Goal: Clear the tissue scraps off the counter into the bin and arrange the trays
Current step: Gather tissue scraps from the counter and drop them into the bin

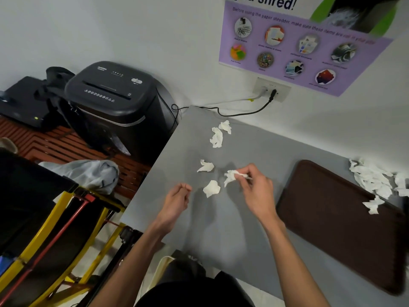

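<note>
White tissue scraps lie scattered on the grey counter [221, 218]. My right hand [256, 187] pinches one crumpled scrap [232, 175] just above the counter's middle. My left hand [178, 197] hovers beside it with fingers curled and nothing in them. A loose scrap [211, 188] lies between my hands, and another [205, 166] just beyond. Two more scraps [218, 135] sit near the far corner. A brown tray [332, 218] lies flat at the right with a scrap [373, 206] on its far edge. A heap of torn tissue [374, 180] lies behind the tray.
A black paper shredder [110, 103] stands left of the counter, its cable [243, 113] running over the far corner to a wall socket [272, 89]. A black-and-yellow frame [62, 229] with grey cloth stands at lower left. A purple poster [298, 45] hangs on the wall.
</note>
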A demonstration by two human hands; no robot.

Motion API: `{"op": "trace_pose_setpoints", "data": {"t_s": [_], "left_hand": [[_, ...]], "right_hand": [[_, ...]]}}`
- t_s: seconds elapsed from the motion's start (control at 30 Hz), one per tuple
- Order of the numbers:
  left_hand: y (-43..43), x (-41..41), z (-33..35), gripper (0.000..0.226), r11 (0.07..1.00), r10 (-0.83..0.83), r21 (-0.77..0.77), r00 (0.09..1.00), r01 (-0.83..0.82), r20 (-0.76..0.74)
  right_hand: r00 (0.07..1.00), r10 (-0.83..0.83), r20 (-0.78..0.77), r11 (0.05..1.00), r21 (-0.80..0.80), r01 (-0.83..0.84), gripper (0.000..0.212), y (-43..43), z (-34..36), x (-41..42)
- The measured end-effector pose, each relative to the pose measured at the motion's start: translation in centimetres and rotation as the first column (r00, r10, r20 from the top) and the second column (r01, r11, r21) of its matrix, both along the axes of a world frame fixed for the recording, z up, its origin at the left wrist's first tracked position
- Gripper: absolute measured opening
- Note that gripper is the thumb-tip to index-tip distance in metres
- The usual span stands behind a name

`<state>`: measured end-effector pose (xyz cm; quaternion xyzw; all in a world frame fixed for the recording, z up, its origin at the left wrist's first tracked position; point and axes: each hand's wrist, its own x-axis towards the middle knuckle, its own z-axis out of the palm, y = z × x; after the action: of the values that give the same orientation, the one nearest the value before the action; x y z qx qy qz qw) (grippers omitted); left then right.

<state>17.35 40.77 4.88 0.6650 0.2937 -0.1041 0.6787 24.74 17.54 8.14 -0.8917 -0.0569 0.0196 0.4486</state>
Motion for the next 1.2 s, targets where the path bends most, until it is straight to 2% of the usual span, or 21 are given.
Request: {"op": "trace_pose_setpoints", "data": {"t_s": [0.17,0.23,0.37,0.43,0.5,0.6,0.8,1.0,1.1,1.2], "left_hand": [[-0.5,-5.1,1.8,0.007,0.997,0.070,-0.045,0.996,-0.068,0.046],[-0.8,-7.9,1.7,0.001,0.988,0.146,-0.050,0.987,-0.144,0.060],[-1.0,-15.3,0.4,0.012,0.959,0.284,-0.014,0.958,-0.284,0.025],[-1.1,-19.7,-0.4,0.003,0.961,0.275,0.012,0.961,-0.275,0.040],[-0.9,-24.2,-1.8,0.021,0.968,0.238,0.065,0.970,-0.241,0.052],[-0.5,-30.7,-4.7,0.012,0.952,0.304,0.058,0.950,-0.300,-0.079],[-0.6,-39.2,-10.0,0.017,0.915,0.402,0.102,0.903,-0.390,-0.153],[1.4,-42.5,-18.8,0.023,0.903,0.428,0.152,0.873,-0.402,-0.233],[2.2,-42.5,-23.5,0.018,0.886,0.437,0.283,0.865,-0.368,-0.247],[3.4,-42.1,-30.2,0.025,0.874,0.389,0.409,0.882,-0.262,-0.267]], "right_hand": [[1.000,0.027,0.003,0.968,0.251,-0.027,0.015,0.4,5.4,-5.3],[0.997,0.059,-0.044,0.934,0.356,-0.039,0.014,0.8,5.4,-7.8],[0.986,0.134,-0.096,0.852,0.519,-0.066,0.009,1.7,3.3,-14.0],[0.975,0.186,-0.121,0.830,0.550,-0.090,0.008,2.3,1.6,-17.3],[0.961,0.230,-0.155,0.835,0.538,-0.113,0.008,2.8,-0.7,-20.4],[0.940,0.255,-0.226,0.873,0.471,-0.124,0.010,3.6,-4.6,-24.7],[0.865,0.267,-0.425,0.908,0.411,-0.079,0.014,5.5,-11.9,-31.7],[0.828,0.272,-0.490,0.944,0.301,-0.133,0.020,8.6,-22.7,-34.3],[0.830,0.265,-0.490,0.960,0.217,-0.178,0.019,10.2,-28.5,-34.6],[0.836,0.283,-0.470,0.959,0.132,-0.250,0.018,12.0,-36.1,-34.5]]}}
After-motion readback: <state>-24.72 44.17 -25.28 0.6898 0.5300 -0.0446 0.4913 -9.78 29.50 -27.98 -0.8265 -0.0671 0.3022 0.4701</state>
